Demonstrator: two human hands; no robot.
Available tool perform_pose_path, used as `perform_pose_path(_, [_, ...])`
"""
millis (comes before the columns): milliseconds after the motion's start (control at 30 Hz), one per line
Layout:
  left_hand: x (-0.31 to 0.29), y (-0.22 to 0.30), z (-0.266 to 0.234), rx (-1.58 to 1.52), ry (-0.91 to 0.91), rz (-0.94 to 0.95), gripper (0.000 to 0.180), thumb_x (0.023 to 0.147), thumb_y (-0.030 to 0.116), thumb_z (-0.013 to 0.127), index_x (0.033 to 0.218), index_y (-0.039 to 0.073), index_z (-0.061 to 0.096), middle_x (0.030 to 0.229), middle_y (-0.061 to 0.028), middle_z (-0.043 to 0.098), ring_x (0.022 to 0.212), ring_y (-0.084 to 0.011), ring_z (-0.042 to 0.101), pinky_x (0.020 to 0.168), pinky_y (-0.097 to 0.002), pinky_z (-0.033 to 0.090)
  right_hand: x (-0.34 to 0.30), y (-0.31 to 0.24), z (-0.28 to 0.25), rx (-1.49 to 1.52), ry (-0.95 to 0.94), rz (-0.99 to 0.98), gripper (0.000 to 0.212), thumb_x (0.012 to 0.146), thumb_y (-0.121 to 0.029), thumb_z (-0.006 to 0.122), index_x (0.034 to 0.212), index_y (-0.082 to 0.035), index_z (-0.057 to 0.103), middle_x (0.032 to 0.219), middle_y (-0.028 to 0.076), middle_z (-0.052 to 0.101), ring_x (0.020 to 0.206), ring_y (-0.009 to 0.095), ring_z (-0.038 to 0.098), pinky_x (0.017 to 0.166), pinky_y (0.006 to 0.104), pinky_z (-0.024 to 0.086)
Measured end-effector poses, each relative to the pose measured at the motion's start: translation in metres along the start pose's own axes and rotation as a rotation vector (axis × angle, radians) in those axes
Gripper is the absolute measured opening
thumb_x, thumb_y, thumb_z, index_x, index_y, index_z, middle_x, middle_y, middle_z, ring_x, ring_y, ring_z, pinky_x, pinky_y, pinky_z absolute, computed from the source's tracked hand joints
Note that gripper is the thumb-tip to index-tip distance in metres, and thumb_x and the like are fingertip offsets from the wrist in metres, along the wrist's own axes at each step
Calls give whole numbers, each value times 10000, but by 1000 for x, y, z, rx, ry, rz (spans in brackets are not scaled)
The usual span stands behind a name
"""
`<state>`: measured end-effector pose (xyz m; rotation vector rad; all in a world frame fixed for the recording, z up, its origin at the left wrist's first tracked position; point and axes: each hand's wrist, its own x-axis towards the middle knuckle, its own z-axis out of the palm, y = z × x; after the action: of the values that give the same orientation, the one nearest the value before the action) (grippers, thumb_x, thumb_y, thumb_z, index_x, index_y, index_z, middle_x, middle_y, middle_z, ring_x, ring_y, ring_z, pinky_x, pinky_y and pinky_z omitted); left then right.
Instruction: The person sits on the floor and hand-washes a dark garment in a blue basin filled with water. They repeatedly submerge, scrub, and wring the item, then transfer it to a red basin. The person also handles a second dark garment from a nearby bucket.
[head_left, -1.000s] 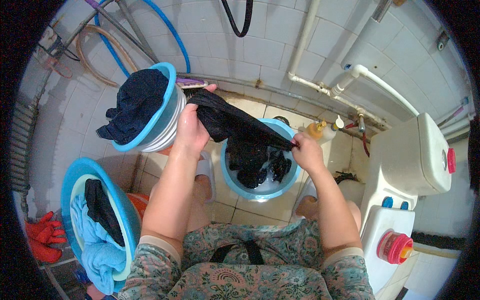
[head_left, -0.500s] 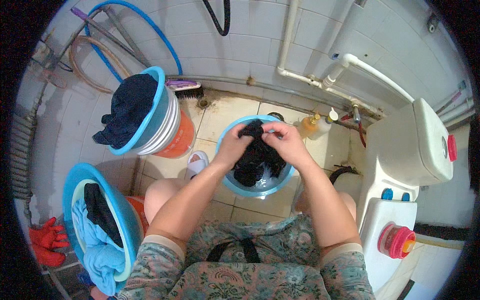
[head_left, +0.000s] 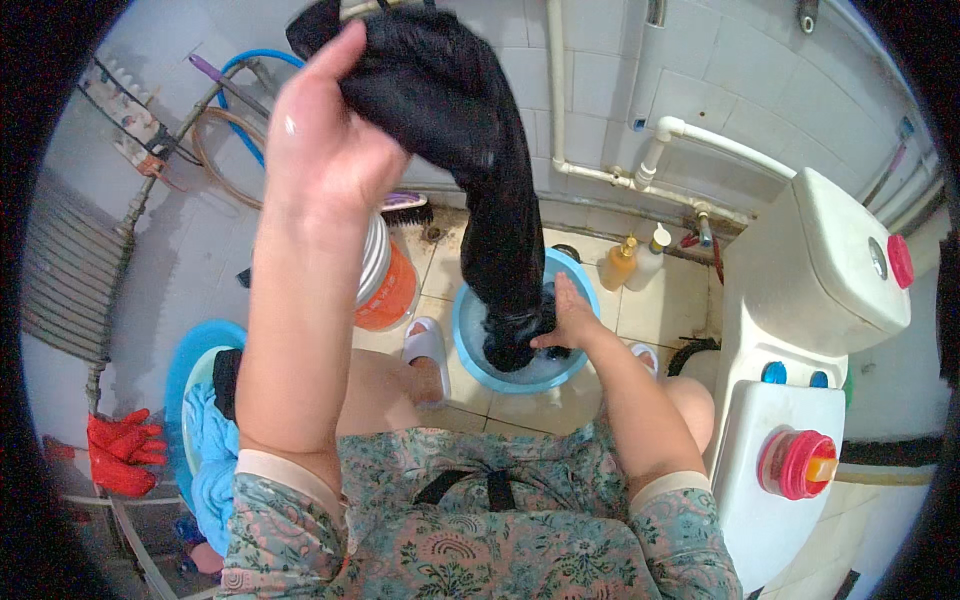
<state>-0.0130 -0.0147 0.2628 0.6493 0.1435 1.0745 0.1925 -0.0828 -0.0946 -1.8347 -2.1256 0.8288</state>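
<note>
The left hand [head_left: 325,140] held up one end of a black cloth [head_left: 500,215] — raised high, its fingers hidden behind the fabric — while the lower end hung into a blue basin [head_left: 525,387] on the tiled floor. The right hand [head_left: 572,315], fingers spread, was over the basin's right side, close beside the cloth; whether they touched was unclear. Two pump bottles [head_left: 620,267] stood behind the basin to the right, near the wall. A white toilet [head_left: 825,270] stood farther right, red gloves [head_left: 125,455] hung far left — near a tub [head_left: 183,400] holding a light blue towel [head_left: 212,465].
</note>
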Motion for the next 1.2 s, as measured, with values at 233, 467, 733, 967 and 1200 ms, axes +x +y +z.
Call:
perform_pose_path(233, [-7,9,101,209,35,233,340,954,208,317,995,-58,525,992,-211,593,951,-305,581,916,-425,447,21,-40,22,375,265,-189,933,609,-517,728,1326,-37,374,1358,216,366,1299,317,290,1055,442,216])
perform_pose_path(467, [-18,22,-13,149,123,93,270,853,158,544,1061,-12,572,1070,-169,609,1001,-315,576,958,-464,408,48,34,62,1121,327,282,308,725,-179,641,953,27,625,865,121,651,738,176,580,670,345,450])
perform_pose_path(733, [-70,-129,-216,849,375,-434,363,885,218,550,1177,6,518,1081,-92,595,1012,-200,539,894,-345,407,42,-21,-10,680,529,128,350,713,-40,569,1056,17,532,919,204,625,843,344,596,761,376,460])
perform_pose_path(967, [-60,-118,-236,1166,305,-282,461,867,195,564,1265,11,425,1157,-125,525,982,-178,538,862,-289,419,45,-33,22,18,169,92,780,630,-19,593,1357,-23,309,911,187,591,933,353,552,975,573,264])
perform_pose_path(1200, [-38,-78,-233,850,502,-94,383,859,124,560,1223,48,466,1118,-85,522,926,-130,543,819,-257,435,91,-22,134,-228,1,157,640,627,-41,628,1218,-270,534,1380,95,289,1310,337,206,992,679,127])
